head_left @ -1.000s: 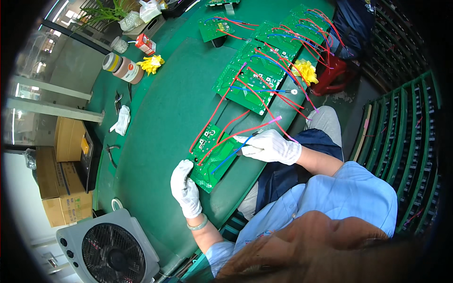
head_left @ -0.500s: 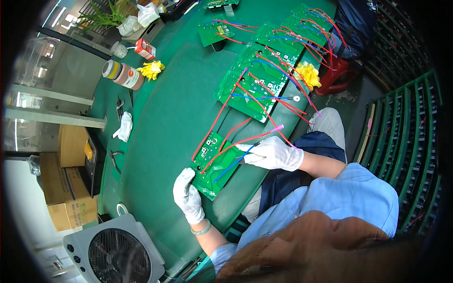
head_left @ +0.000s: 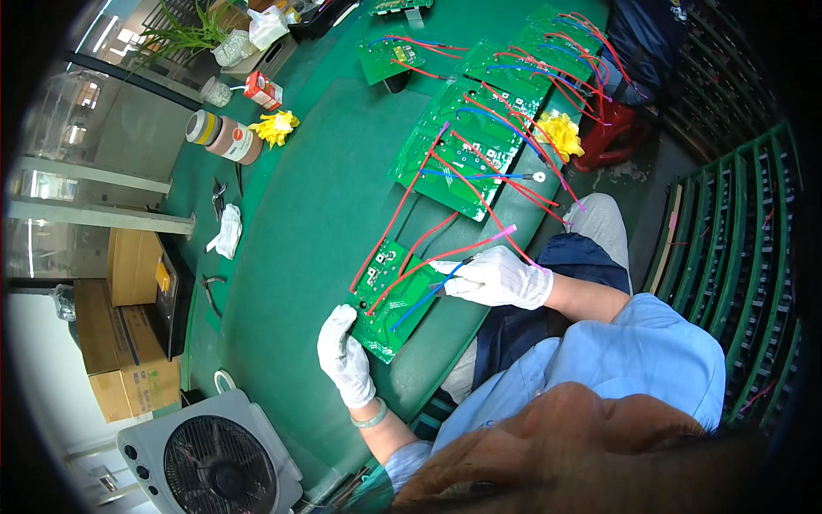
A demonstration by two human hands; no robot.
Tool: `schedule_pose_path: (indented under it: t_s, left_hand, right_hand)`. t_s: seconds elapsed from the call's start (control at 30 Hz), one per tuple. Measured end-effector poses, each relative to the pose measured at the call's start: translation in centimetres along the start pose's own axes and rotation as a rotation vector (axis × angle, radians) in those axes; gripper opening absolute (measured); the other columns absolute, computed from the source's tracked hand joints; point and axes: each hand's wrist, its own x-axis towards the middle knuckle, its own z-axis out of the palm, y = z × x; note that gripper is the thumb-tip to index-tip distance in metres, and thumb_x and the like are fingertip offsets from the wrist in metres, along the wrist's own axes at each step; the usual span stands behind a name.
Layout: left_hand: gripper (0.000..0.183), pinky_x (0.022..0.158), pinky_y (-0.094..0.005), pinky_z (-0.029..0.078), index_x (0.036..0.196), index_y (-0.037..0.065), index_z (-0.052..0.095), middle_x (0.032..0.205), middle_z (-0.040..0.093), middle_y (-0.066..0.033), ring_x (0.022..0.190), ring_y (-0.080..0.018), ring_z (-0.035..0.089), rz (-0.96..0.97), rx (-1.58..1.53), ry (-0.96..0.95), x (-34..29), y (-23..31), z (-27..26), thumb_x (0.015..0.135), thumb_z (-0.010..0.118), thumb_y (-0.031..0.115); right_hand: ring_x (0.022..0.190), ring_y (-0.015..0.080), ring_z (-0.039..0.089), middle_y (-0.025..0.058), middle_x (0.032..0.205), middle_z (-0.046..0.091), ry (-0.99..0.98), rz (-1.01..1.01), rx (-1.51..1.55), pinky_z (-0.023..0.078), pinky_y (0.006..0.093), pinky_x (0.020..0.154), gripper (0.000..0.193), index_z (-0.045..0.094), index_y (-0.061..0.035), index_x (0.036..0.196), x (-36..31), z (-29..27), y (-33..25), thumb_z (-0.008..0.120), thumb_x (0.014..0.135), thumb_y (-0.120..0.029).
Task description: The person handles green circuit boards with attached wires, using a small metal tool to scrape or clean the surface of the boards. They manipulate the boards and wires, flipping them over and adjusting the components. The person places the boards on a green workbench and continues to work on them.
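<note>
A green circuit board with red and blue wires lies on the table in front of me. My left hand, in a white glove, curls its fingers around the board's near left edge. At the opposite edge is my right hand, also gloved, its fingers pressed together. A blue wire runs from the board up to these fingers. Whether they pinch the wire or the board's edge I cannot tell. A red wire with a pink end passes just above the right hand.
Several wired circuit boards overlap along the table's right side. On the left lie pliers, cutters and a white glove. A bottle and a yellow cloth stand farther back. A fan is at lower left.
</note>
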Motion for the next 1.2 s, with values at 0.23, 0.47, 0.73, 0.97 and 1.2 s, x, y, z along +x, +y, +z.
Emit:
schedule_pose_path:
  t_s: [0.23, 0.47, 0.73, 0.97, 1.2]
  left_hand:
    - [0.036, 0.098, -0.0397, 0.05, 0.1, 0.001, 0.07, 0.105, 0.071, -0.013, 0.109, -0.0312, 0.066, 0.019, 0.051, -0.001, 0.3, 0.5, 0.0, 0.076, 0.048, -0.015]
    - [0.037, 0.098, -0.04, 0.05, 0.1, 0.002, 0.071, 0.106, 0.071, -0.0129, 0.109, -0.0311, 0.066, 0.018, 0.044, 0.014, 0.2, 0.5, 0.1, 0.075, 0.049, -0.016]
    - [0.034, 0.098, -0.0398, 0.051, 0.099, 0.001, 0.07, 0.105, 0.071, -0.0127, 0.108, -0.0296, 0.066, 0.019, 0.033, 0.001, 0.3, 0.8, 0.0, 0.079, 0.049, -0.017]
    - [0.031, 0.096, -0.0382, 0.052, 0.099, 0.001, 0.071, 0.106, 0.071, -0.0129, 0.109, -0.0288, 0.065, -0.03, 0.038, -0.006, 0.5, 1.7, -0.1, 0.084, 0.049, -0.016]
    - [0.038, 0.102, -0.0419, 0.048, 0.104, -0.002, 0.068, 0.11, 0.07, -0.0151, 0.114, -0.0325, 0.063, -0.012, 0.014, -0.044, 0.2, 0.8, -0.4, 0.079, 0.044, -0.015]
  right_hand:
    - [0.059, 0.031, 0.061, 0.0136, 0.071, 0.062, 0.019, 0.01, 0.036, 0.047, 0.0397, 0.052, 0.048, 0.062, -0.0075, 0.129, 0.2, 0.1, -0.2, 0.071, 0.087, -0.029]
    - [0.048, 0.026, 0.052, 0.0132, 0.057, 0.05, 0.088, -0.045, 0.048, 0.038, 0.0387, 0.046, 0.049, 0.064, -0.0053, 0.127, 0.2, 0.7, 0.2, 0.076, 0.081, -0.02]
    - [0.06, 0.0317, 0.061, 0.0148, 0.069, 0.062, 0.005, 0.052, 0.058, 0.047, 0.0404, 0.054, 0.043, 0.065, -0.0074, 0.125, 0.2, 0.2, -0.3, 0.07, 0.088, -0.03]
    - [0.061, 0.0312, 0.062, 0.0145, 0.071, 0.062, 0.018, 0.035, 0.062, 0.047, 0.0402, 0.054, 0.043, 0.065, -0.0068, 0.124, 0.0, 0.4, -0.1, 0.07, 0.088, -0.029]
    - [0.061, 0.0318, 0.061, 0.0132, 0.072, 0.062, 0.029, 0.015, 0.061, 0.047, 0.0407, 0.054, 0.044, 0.065, -0.0064, 0.124, 0.1, 0.5, -0.1, 0.071, 0.088, -0.03]
